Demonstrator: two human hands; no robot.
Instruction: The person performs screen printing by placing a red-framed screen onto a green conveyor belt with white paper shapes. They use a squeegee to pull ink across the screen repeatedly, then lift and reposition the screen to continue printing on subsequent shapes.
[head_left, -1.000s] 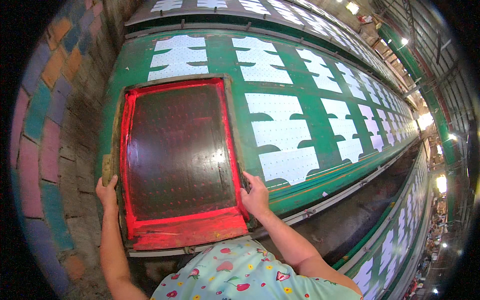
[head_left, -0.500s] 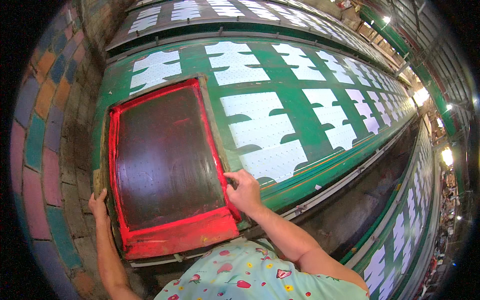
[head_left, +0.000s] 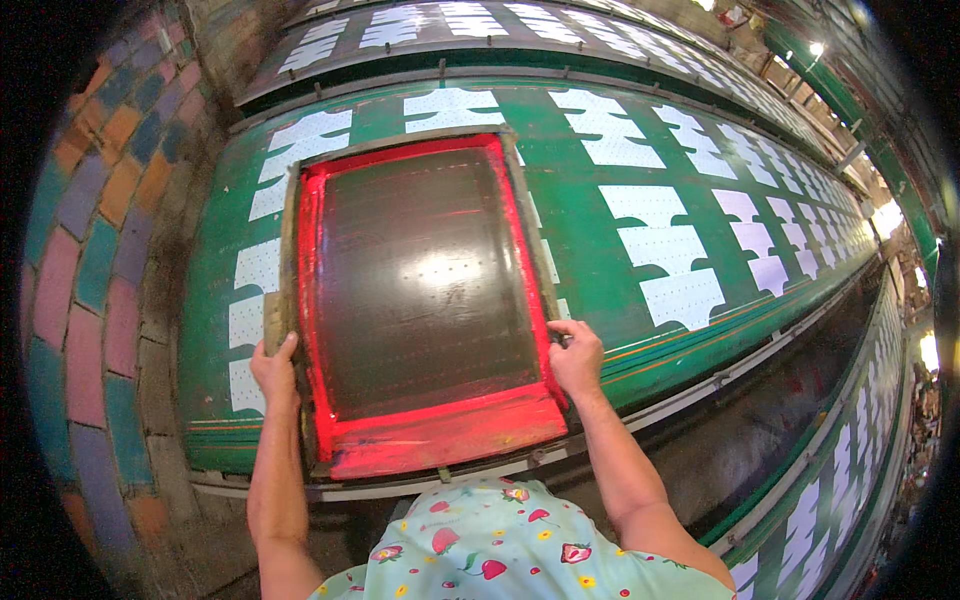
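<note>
Between my hands is a screen printing frame (head_left: 430, 280) with a dark mesh and a red painted border. My left hand (head_left: 275, 372) grips its left edge near the lower corner, thumb on top. On the opposite side, my right hand (head_left: 576, 357) is closed round the right edge at about the same height. The frame lies over the long green table (head_left: 580, 232); whether it touches the surface I cannot tell. It covers part of the white cut fabric pieces (head_left: 258, 268), which show on both its sides.
More white fabric pieces (head_left: 668, 258) with small dots lie in rows along the table to the right. A rail (head_left: 690, 388) runs along its near edge. Further tables with similar pieces stand beyond and at right. A colourful brick wall (head_left: 100, 290) rises at left.
Both hands have shifted the screen frame to the right along the table. Fabric pieces at its left now show, while those to its right are mostly covered.
</note>
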